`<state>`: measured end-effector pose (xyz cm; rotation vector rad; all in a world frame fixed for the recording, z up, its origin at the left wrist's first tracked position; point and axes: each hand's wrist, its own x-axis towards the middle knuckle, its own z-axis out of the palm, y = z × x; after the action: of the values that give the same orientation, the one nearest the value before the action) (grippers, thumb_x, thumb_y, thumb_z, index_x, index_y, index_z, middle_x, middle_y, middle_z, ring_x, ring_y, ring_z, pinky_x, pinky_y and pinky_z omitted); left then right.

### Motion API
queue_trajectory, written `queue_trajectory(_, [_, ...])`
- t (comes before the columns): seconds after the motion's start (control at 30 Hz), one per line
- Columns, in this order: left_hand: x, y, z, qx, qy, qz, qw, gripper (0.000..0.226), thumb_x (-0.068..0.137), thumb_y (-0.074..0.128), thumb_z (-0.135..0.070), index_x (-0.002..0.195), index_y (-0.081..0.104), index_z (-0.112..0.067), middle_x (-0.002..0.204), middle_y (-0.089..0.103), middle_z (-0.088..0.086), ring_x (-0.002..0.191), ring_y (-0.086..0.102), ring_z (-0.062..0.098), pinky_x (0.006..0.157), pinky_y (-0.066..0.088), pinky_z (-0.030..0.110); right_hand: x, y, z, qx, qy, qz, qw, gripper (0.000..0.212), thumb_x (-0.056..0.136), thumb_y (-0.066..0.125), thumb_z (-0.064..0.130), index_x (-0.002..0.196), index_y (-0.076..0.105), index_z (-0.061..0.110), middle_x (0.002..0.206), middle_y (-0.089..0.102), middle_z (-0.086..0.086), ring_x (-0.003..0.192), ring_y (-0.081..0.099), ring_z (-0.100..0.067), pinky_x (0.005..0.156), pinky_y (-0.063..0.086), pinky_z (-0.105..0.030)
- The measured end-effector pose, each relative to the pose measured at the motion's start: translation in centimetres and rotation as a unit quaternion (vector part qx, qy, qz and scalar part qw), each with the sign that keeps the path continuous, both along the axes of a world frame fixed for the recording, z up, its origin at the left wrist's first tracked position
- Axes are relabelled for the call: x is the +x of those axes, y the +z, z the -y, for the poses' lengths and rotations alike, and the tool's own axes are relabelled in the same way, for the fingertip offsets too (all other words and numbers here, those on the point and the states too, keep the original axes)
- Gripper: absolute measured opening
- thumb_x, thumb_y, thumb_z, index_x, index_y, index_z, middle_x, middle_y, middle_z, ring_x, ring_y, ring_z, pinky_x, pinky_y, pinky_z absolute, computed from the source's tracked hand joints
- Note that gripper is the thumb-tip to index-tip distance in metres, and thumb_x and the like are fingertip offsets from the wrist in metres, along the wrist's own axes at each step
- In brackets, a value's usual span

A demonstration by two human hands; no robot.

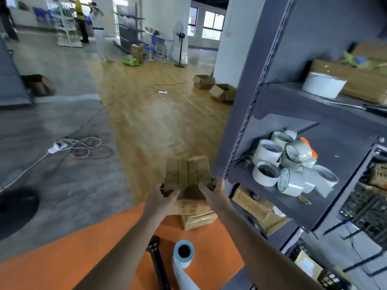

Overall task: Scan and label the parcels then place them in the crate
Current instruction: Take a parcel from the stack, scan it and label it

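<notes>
Two brown cardboard parcels (187, 172) are held side by side above the far edge of the orange table (69, 252). My left hand (165, 194) grips the left parcel's near end, my right hand (211, 190) grips the right one's. Under them more parcels (198, 219) lie stacked on the table. A black scanner (157, 260) and a roll of blue-backed labels (183, 255) lie nearer to me on the table. No crate is visible.
A grey metal shelf unit (249, 114) stands close on the right, holding tape rolls (280, 164) and cardboard. Wire baskets (368, 206) sit lower right. Cables and a power strip (60, 146) lie on the floor at left. Open boxes (222, 92) and people stand further off.
</notes>
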<state>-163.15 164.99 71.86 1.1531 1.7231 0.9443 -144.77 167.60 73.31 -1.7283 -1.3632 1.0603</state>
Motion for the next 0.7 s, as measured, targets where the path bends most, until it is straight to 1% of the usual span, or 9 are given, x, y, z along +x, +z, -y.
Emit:
queue_trajectory(0.13, [-0.5, 0.8, 3.0, 0.05, 0.097, 0.082, 0.991, 0.028, 0.089, 0.067, -0.029, 0.111, 0.051, -0.025, 0.102, 0.059, -0.006, 0.092, 0.063, 0.024, 0.081, 0.057, 0.05, 0.0, 0.6, 0.5, -0.018, 0.033, -0.097, 0.995, 0.026, 0.096, 0.058, 0.038, 0.109, 0.044, 0.022, 0.093, 0.048, 0.003, 0.085, 0.05, -0.017, 0.069, 0.039, -0.03])
queue_trajectory(0.23, [-0.7, 1.0, 5.8, 0.063, 0.155, 0.081, 0.983, 0.031, 0.093, 0.061, -0.023, 0.122, 0.05, -0.018, 0.099, 0.059, -0.006, 0.086, 0.065, 0.026, 0.078, 0.057, 0.054, -0.7, 1.0, 2.0, 0.003, 0.036, -0.173, 0.984, 0.027, 0.101, 0.052, 0.035, 0.12, 0.054, 0.017, 0.115, 0.054, 0.003, 0.115, 0.049, -0.021, 0.096, 0.041, -0.032])
queue_trajectory(0.27, [-0.6, 1.0, 6.7, 0.069, 0.171, 0.084, 0.979, 0.03, 0.095, 0.058, -0.02, 0.124, 0.048, -0.019, 0.096, 0.057, -0.009, 0.084, 0.066, 0.028, 0.076, 0.057, 0.055, -1.0, 0.9, 2.5, 0.001, 0.035, -0.186, 0.982, 0.025, 0.103, 0.05, 0.034, 0.122, 0.055, 0.018, 0.117, 0.054, 0.006, 0.115, 0.049, -0.019, 0.098, 0.04, -0.028])
queue_trajectory(0.3, [-0.6, 1.0, 7.7, 0.075, 0.187, 0.09, 0.975, 0.029, 0.096, 0.055, -0.017, 0.124, 0.048, -0.021, 0.093, 0.057, -0.011, 0.08, 0.066, 0.028, 0.075, 0.056, 0.057, -1.2, 1.1, 3.4, 0.004, 0.047, -0.196, 0.979, 0.013, 0.104, 0.048, 0.029, 0.108, 0.057, 0.02, 0.108, 0.057, 0.007, 0.103, 0.053, -0.018, 0.088, 0.043, -0.023])
queue_trajectory(0.37, [-0.6, 1.0, 9.9, 0.08, 0.22, 0.092, 0.968, 0.031, 0.098, 0.05, -0.013, 0.126, 0.047, -0.026, 0.089, 0.058, -0.011, 0.072, 0.064, 0.024, 0.072, 0.057, 0.057, -1.8, 0.5, 4.6, 0.017, 0.083, -0.172, 0.982, 0.019, 0.104, 0.047, 0.022, 0.088, 0.055, 0.017, 0.083, 0.057, 0.002, 0.077, 0.052, -0.017, 0.067, 0.041, -0.02])
queue_trajectory(0.43, [-0.8, 1.0, 12.4, 0.074, 0.246, 0.085, 0.963, 0.038, 0.099, 0.046, -0.012, 0.131, 0.045, -0.032, 0.098, 0.06, -0.005, 0.075, 0.062, 0.016, 0.068, 0.06, 0.05, -2.4, 0.0, 6.0, -0.001, 0.098, -0.162, 0.982, 0.007, 0.102, 0.053, 0.028, 0.1, 0.053, 0.021, 0.092, 0.06, -0.002, 0.083, 0.056, -0.015, 0.067, 0.043, -0.019])
queue_trajectory(0.57, [-2.1, 0.7, 17.0, 0.032, 0.234, -0.005, 0.972, 0.043, 0.099, 0.038, -0.017, 0.137, 0.042, -0.037, 0.12, 0.056, 0.008, 0.084, 0.061, 0.024, 0.07, 0.059, 0.04, -4.6, -1.2, 9.2, -0.07, 0.184, -0.206, 0.959, 0.062, 0.091, 0.066, 0.045, 0.144, 0.039, 0.029, 0.133, 0.054, 0.006, 0.122, 0.053, -0.014, 0.106, 0.044, -0.034])
queue_trajectory(0.63, [-3.0, 0.9, 18.4, -0.036, 0.207, -0.034, 0.977, 0.047, 0.097, 0.041, -0.035, 0.143, 0.032, -0.041, 0.131, 0.041, 0.011, 0.097, 0.053, 0.03, 0.085, 0.054, 0.043, -6.0, -1.5, 10.8, -0.055, 0.221, -0.182, 0.957, 0.075, 0.083, 0.072, 0.052, 0.146, 0.038, 0.031, 0.134, 0.054, 0.011, 0.122, 0.052, -0.011, 0.108, 0.042, -0.035])
queue_trajectory(0.7, [-3.8, 0.9, 19.5, -0.093, 0.188, -0.027, 0.977, 0.069, 0.089, 0.044, -0.063, 0.149, 0.017, -0.044, 0.143, 0.028, 0.01, 0.116, 0.042, 0.03, 0.095, 0.042, 0.042, -7.3, -1.6, 11.9, -0.047, 0.232, -0.178, 0.955, 0.073, 0.077, 0.077, 0.057, 0.139, 0.048, 0.032, 0.129, 0.06, 0.013, 0.115, 0.058, -0.009, 0.097, 0.048, -0.028])
